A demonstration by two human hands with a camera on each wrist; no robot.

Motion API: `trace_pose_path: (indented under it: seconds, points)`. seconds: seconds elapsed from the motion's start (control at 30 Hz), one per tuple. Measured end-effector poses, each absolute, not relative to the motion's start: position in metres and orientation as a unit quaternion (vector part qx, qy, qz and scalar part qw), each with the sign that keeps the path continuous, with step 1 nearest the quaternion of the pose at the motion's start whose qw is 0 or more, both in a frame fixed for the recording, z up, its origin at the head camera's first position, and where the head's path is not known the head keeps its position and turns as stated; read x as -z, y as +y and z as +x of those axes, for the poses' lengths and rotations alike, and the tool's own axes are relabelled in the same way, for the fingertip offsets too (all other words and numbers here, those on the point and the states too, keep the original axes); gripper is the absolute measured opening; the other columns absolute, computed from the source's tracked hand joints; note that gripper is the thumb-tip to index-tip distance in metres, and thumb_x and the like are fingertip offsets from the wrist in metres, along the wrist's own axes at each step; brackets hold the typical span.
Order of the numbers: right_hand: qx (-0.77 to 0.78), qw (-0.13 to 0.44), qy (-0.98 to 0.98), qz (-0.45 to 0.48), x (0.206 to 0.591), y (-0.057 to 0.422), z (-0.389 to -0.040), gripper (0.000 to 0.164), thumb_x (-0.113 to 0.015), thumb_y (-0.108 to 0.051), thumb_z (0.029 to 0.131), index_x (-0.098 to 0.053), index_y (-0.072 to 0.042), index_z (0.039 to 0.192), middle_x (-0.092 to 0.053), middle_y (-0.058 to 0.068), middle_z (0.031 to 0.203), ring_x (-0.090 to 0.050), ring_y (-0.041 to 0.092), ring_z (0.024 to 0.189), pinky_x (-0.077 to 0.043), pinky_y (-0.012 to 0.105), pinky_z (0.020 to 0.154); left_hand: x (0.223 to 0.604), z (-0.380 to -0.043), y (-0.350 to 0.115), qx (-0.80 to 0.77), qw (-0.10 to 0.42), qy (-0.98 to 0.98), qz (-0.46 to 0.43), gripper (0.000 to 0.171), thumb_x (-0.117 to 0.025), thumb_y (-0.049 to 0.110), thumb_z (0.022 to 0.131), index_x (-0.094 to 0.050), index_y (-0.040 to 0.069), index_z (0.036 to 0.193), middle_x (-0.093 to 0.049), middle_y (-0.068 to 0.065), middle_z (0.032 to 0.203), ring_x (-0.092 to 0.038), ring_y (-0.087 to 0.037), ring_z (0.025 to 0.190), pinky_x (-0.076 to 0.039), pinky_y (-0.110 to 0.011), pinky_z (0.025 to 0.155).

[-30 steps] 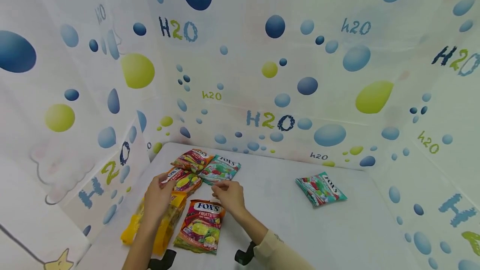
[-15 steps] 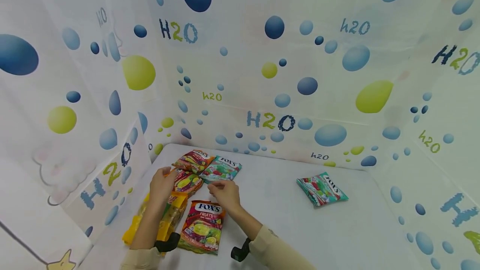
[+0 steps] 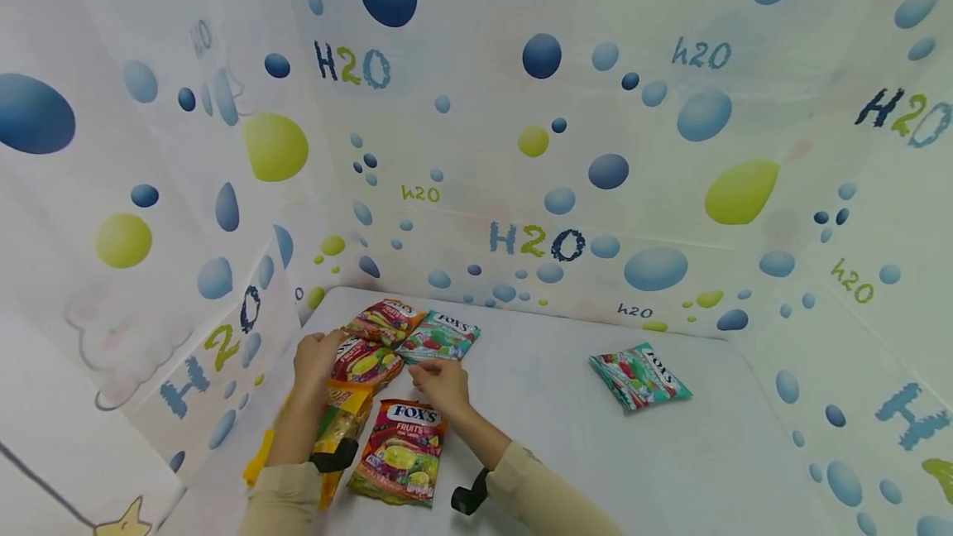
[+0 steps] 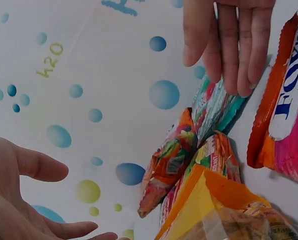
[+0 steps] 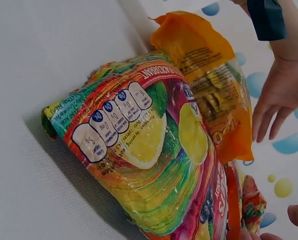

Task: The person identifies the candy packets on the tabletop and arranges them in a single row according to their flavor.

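Note:
Beside the left end of a red Fox's Fruits candy bag (image 3: 365,364), my left hand (image 3: 313,362) has its thumb and fingers spread, as the left wrist view shows, and holds nothing. My right hand (image 3: 444,387) hovers between the teal Fox's candy bag (image 3: 441,337) and the front red Fox's candy bag (image 3: 398,457); its fingers (image 4: 230,55) hang nearly straight with nothing in them. Another red candy bag (image 3: 385,321) lies behind, against the teal one. Under my left forearm is a yellow bag with a clear panel (image 3: 347,420), partly hidden.
A second teal Fox's bag (image 3: 640,377) lies apart on the right of the white table (image 3: 551,437). Printed sheets with blue and green drops (image 3: 484,147) form walls at the back and sides. Black wrist straps (image 3: 337,455) sit at the cuffs.
My left hand has come away from the red bag's left end and drawn slightly back. My right hand has shifted a little left. The bags stay in place.

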State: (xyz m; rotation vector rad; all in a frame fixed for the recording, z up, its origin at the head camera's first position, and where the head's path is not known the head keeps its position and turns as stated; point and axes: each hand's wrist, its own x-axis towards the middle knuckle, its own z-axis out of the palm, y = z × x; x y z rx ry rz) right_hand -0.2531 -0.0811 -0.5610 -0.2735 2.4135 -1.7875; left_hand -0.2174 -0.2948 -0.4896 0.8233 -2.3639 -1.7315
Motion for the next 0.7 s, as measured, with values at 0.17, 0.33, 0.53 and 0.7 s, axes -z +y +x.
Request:
trace_pose_path:
  seconds: [0.17, 0.33, 0.53, 0.7]
  points:
    - [0.594, 0.074, 0.797, -0.082, 0.564, -0.085, -0.257, 0.03, -0.073, -0.039, 0.098, -0.08, -0.012, 0.105, -0.076, -0.004, 0.085, -0.069, 0.008, 0.076, -0.057, 0.026, 0.068, 0.496, -0.225, -0.305, 0.564, 0.033, -0.771, 0.293, 0.078, -0.042, 0.044, 0.104, -0.034, -0.018, 0.149, -0.046, -0.035, 0.139, -0.051, -0.047, 0.122, -0.047, -0.057, 0.109]
    - [0.588, 0.078, 0.802, -0.073, 0.569, -0.086, -0.263, 0.027, -0.074, -0.038, 0.098, -0.081, -0.012, 0.102, -0.075, -0.004, 0.082, -0.068, 0.008, 0.074, -0.056, 0.025, 0.066, 0.504, -0.231, -0.311, 0.566, 0.026, -0.755, 0.329, 0.084, -0.045, 0.044, 0.102, -0.023, -0.02, 0.151, -0.041, -0.037, 0.14, -0.048, -0.048, 0.123, -0.045, -0.059, 0.112]
    - [0.585, 0.092, 0.804, -0.048, 0.574, -0.091, -0.265, 0.022, -0.075, -0.033, 0.097, -0.08, -0.011, 0.1, -0.075, -0.003, 0.081, -0.071, 0.014, 0.077, -0.055, 0.027, 0.066, 0.514, -0.239, -0.318, 0.6, 0.022, -0.721, 0.346, 0.087, -0.044, 0.043, 0.102, -0.01, -0.015, 0.157, -0.03, -0.037, 0.152, -0.039, -0.049, 0.133, -0.035, -0.06, 0.12]
    - [0.591, 0.098, 0.8, -0.034, 0.577, -0.097, -0.265, 0.022, -0.075, -0.031, 0.097, -0.079, -0.009, 0.102, -0.076, -0.001, 0.081, -0.073, 0.014, 0.076, -0.057, 0.028, 0.068, 0.516, -0.243, -0.316, 0.607, 0.026, -0.712, 0.353, 0.087, -0.045, 0.042, 0.102, -0.009, -0.014, 0.158, -0.029, -0.036, 0.153, -0.038, -0.048, 0.135, -0.035, -0.058, 0.121]
